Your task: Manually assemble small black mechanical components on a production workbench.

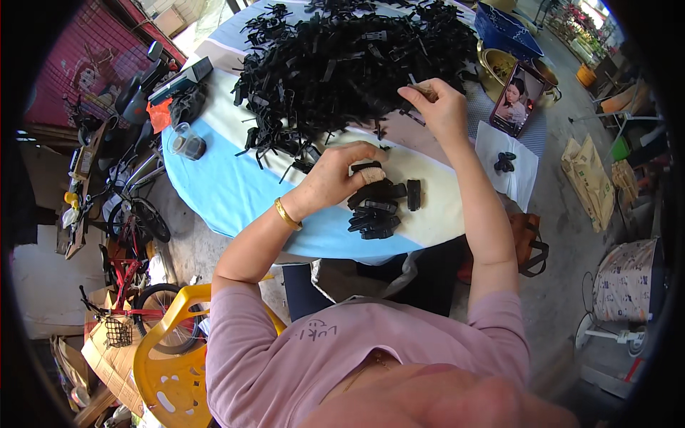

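Note:
A large heap of thin black plastic pieces covers the far half of the cloth-covered table. My left hand is at the heap's near edge, fingers curled around a small black plastic piece; beige tape wraps its thumb. Just below that hand, several black pieces lie stacked in a neat cluster, with one black block upright beside them. My right hand hovers at the heap's right edge, thumb and finger pinched together. What sits between its fingertips is too small to make out.
A phone leans against a brass-coloured bowl at the right, near a white sheet bearing a few black pieces. A blue basket stands behind. At the left are a plastic cup and a yellow chair.

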Action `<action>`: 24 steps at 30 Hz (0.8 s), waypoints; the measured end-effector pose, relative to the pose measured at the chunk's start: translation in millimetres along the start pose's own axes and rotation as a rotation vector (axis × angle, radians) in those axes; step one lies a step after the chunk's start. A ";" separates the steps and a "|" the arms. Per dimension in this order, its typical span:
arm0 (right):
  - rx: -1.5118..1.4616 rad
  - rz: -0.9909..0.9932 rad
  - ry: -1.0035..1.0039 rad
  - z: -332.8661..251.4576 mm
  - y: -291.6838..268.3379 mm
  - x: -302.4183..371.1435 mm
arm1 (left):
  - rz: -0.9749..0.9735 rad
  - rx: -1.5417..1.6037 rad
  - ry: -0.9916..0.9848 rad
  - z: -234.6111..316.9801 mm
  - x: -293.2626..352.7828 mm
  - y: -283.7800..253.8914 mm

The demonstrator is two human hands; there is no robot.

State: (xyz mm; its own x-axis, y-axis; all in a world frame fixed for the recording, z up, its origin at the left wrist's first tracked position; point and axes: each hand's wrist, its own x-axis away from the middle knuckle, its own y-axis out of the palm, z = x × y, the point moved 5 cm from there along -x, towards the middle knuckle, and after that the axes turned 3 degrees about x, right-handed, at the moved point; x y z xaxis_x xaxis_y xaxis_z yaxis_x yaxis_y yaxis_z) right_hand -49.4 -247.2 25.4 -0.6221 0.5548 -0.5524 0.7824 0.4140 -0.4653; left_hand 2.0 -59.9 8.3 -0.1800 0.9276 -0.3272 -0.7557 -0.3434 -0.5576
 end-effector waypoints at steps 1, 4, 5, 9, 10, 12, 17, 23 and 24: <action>-0.066 0.036 0.008 1.5 -1.9 -1.8 | 0.000 -0.002 0.002 -2.0 1.4 0.8; -0.236 0.068 0.029 0.9 -7.9 -3.2 | 0.254 0.368 -0.202 -22.3 6.1 -7.9; -0.338 0.061 0.043 -0.1 -9.4 -3.0 | 0.255 0.366 -0.200 -22.0 5.1 -8.3; -0.486 -0.267 0.035 -19.7 4.0 12.8 | 0.442 0.618 -0.124 -16.7 1.9 -22.7; -0.574 -0.396 0.027 -27.1 14.1 19.0 | 0.275 0.626 -0.134 -20.2 3.3 -22.3; -0.662 -0.573 0.073 -35.0 22.4 26.5 | 0.095 0.811 -0.161 -24.0 5.9 -13.9; -0.774 -0.549 -0.011 -41.8 26.6 33.7 | 0.021 1.027 -0.133 -14.6 -2.0 -10.0; -0.841 -0.624 -0.074 -54.3 30.5 43.2 | -0.007 1.033 -0.206 -21.7 0.2 -5.5; -0.812 -0.659 -0.068 -54.4 31.0 44.2 | 0.006 1.002 -0.227 -22.8 0.9 -5.7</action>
State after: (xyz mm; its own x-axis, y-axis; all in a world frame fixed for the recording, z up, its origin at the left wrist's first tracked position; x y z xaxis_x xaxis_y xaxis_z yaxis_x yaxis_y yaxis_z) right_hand -51.0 -170.5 24.2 -0.9131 0.0125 -0.4075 0.0572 0.9936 -0.0976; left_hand 20.4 -60.4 -6.1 -0.2214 0.9681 -0.1176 -0.9143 -0.1641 0.3704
